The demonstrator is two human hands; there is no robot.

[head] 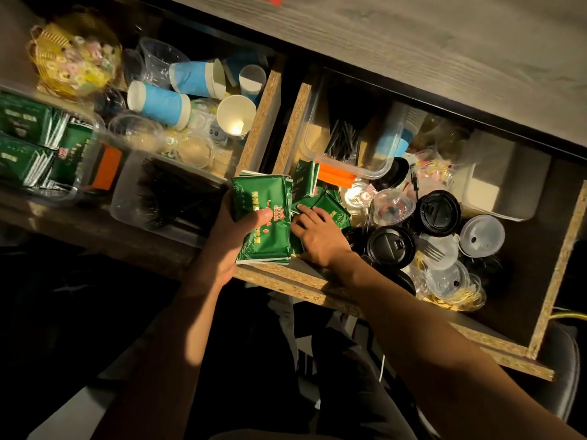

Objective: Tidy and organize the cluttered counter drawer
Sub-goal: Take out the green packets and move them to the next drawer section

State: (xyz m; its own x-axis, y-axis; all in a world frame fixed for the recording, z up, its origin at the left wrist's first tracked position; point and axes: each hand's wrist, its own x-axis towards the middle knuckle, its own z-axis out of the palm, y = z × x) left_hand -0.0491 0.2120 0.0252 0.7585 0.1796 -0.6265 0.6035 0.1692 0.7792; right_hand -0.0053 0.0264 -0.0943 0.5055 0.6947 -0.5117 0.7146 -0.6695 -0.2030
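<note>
My left hand (233, 239) grips a stack of green sachets (265, 222), thumb curled over the printed top face and fingers wrapped beneath, holding it above the near left corner of the right drawer (349, 304). Just beside it, my right hand (319, 238) lies palm down inside that drawer, fingers spread and nearly straight, fingertips touching a loose green sachet (332, 211) on the drawer floor; I cannot tell whether it pinches anything. More green sachets (306, 182) stand on edge behind it, against an orange strip (336, 176).

Farther back in the same drawer sits a clear plastic tub (392, 154) with black stirrers (344, 139) in it (the tub's far end is lost in shadow). To the right of my hand lies a heap of black cup lids (392, 246), clear domed lids (481, 235) and a clear plastic fork (430, 249), with a pale box (505, 185) behind them.

The left drawer (259, 122) holds blue paper cups (158, 103) lying on their sides, a white paper cup (236, 114) standing upright, clear plastic cups (158, 57), a yellow basket (74, 52) of small pale pieces, a clear container of black cutlery (168, 198) and, at the far left, a clear tray packed with upright green sachets (27, 138). The grey wood-grain counter (444, 42) runs above both drawers.
</note>
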